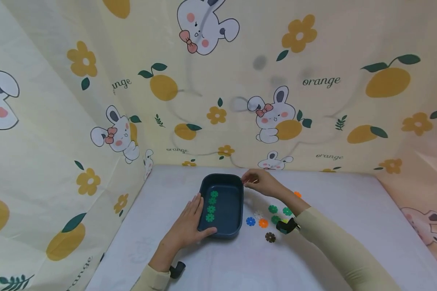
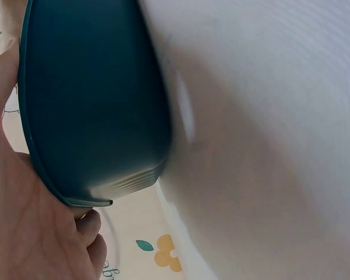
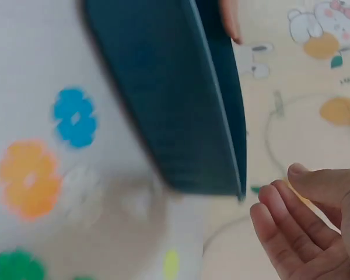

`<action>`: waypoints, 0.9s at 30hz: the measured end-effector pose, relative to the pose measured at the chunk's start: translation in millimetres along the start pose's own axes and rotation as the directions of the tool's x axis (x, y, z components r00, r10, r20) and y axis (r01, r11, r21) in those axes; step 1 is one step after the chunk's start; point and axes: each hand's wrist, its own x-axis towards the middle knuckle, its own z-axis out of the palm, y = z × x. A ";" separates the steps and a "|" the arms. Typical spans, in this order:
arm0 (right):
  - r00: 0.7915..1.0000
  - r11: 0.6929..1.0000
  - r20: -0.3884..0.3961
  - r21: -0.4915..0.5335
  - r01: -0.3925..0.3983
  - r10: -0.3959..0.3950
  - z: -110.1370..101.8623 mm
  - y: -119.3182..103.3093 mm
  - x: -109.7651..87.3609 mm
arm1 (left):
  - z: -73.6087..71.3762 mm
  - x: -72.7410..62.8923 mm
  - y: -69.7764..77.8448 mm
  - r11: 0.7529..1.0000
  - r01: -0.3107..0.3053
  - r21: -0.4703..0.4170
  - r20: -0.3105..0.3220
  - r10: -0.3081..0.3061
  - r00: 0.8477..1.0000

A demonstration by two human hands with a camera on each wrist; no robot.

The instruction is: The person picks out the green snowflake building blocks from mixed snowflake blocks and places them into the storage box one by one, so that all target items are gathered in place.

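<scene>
My left hand (image 1: 191,224) holds the dark blue tray (image 1: 223,233) at its left side and near left corner. The fingers lie along the side, with the thumb at the near end. Several green snowflake discs (image 1: 211,209) form a column along the tray's left inner side. My right hand (image 1: 263,182) is beside the far right corner of the tray, fingers loosely bent. In the right wrist view, its fingertips (image 3: 271,204) are apart from the tray's corner, and no disc shows between them.
Right of the tray lie loose discs: a blue disc (image 1: 251,221), an orange disc (image 1: 263,223), a brown disc (image 1: 270,237), a clear disc (image 1: 258,214) and several green discs (image 1: 273,209). Under the right forearm a yellow one partly shows. A printed curtain (image 1: 218,137) stands behind the white table (image 1: 335,226).
</scene>
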 end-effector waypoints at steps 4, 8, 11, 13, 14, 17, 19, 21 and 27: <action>0.998 0.998 -0.029 -0.035 -0.058 0.057 -11.6 15.5 -25.7 | -0.2 -0.5 -1.0 1.000 -0.009 0.011 0.002 0.009 1.000; 0.993 0.991 -0.019 -0.057 -0.120 0.119 -16.9 31.6 -49.5 | 0.0 -0.5 -1.6 1.000 -0.011 0.009 0.003 0.011 1.000; 0.988 0.987 -0.013 -0.050 -0.156 0.155 -18.2 42.3 -64.6 | -0.3 -0.5 -1.4 1.000 -0.011 0.010 0.005 0.011 1.000; 0.984 0.983 -0.010 -0.058 -0.175 0.175 -17.5 48.3 -72.7 | -0.6 -0.8 -1.4 1.000 -0.020 0.006 -0.006 0.020 1.000; 0.983 0.981 -0.010 -0.061 -0.183 0.183 -16.8 50.7 -76.2 | -0.8 -0.8 -1.4 1.000 -0.020 0.011 -0.005 0.020 1.000; 0.975 0.973 -0.008 -0.068 -0.222 0.222 -13.7 56.4 -85.2 | -1.1 -0.7 -1.5 1.000 -0.029 0.013 -0.010 0.029 1.000; 0.970 0.968 -0.007 -0.072 -0.241 0.241 -11.3 59.3 -90.0 | -1.1 -0.7 -1.4 0.999 -0.031 0.014 -0.010 0.031 0.999; 0.964 0.961 -0.008 -0.080 -0.266 0.266 -8.2 61.6 -93.4 | -0.9 -0.4 -1.5 0.999 -0.033 0.015 -0.009 0.033 0.999; 0.935 0.922 -0.037 -0.160 -0.353 0.352 0.8 66.2 -97.5 | -0.8 -0.8 -1.0 0.999 -0.036 0.019 -0.010 0.036 0.999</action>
